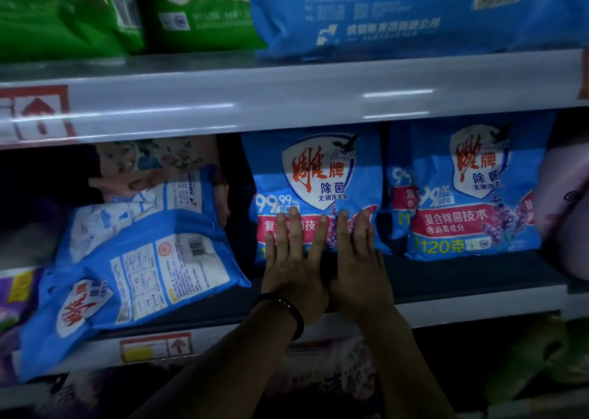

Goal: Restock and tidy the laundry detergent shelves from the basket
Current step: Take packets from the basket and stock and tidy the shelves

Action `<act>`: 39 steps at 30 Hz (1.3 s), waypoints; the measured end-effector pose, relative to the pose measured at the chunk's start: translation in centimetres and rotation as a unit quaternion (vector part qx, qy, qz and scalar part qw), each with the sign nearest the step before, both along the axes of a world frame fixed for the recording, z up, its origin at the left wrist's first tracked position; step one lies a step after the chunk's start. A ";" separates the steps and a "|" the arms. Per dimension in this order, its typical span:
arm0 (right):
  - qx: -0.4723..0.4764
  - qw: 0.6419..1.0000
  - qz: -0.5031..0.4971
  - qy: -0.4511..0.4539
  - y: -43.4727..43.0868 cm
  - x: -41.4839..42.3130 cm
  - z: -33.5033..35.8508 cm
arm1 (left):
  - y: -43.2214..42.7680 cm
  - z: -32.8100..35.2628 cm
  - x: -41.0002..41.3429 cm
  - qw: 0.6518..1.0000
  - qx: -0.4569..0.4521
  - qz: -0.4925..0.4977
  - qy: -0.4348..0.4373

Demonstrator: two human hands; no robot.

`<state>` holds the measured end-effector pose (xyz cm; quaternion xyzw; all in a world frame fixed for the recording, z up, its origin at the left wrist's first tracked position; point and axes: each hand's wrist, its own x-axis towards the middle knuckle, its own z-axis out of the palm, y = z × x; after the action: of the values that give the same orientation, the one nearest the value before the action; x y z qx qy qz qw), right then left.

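Observation:
A blue detergent bag stands upright on the middle shelf. My left hand and my right hand lie side by side, fingers straight, and press flat against its lower front. To its right stand two more upright blue bags. At the left a blue bag lies tilted, back side up, and hangs over the shelf's front edge. The basket is not in view.
The upper shelf carries green bags and a large blue bag. A person's hand and flowered sleeve show behind the tilted bag. Purple packs sit far left; more goods fill the shelf below.

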<state>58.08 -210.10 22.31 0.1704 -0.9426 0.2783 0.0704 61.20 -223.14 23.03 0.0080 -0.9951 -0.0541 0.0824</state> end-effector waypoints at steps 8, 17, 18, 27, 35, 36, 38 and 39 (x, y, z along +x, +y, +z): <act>-0.184 0.978 -0.061 0.076 -3.0 5.1 1.6 | -1.5 3.9 6.1 0.910 0.392 -0.043 0.128; -0.135 0.983 0.123 0.021 -9.5 10.1 2.5 | -7.1 2.6 18.2 0.688 0.687 0.225 0.065; -0.122 0.984 0.132 0.015 -9.9 10.3 2.6 | -7.7 2.9 18.8 0.670 0.699 0.243 0.052; -0.134 0.985 0.109 0.009 -12.8 10.0 2.3 | -10.5 4.6 20.2 0.564 0.772 0.292 0.017; -0.185 0.980 0.074 0.020 -10.9 12.9 3.5 | -10.6 5.0 19.1 0.463 0.829 0.305 0.078; -0.194 0.979 0.066 0.015 -10.3 13.2 3.8 | -10.4 4.9 19.0 0.457 0.833 0.301 0.082; -0.206 0.977 0.062 0.004 -8.7 13.8 4.2 | -9.9 5.0 18.9 0.437 0.850 0.282 0.083; -0.206 0.977 0.062 -0.001 -8.0 13.9 4.3 | -9.5 5.1 18.8 0.423 0.862 0.267 0.082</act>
<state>71.98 -218.07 26.57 0.2099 -0.8528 0.4705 0.0854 80.01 -232.67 28.15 0.3360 -0.3652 -0.8592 0.1242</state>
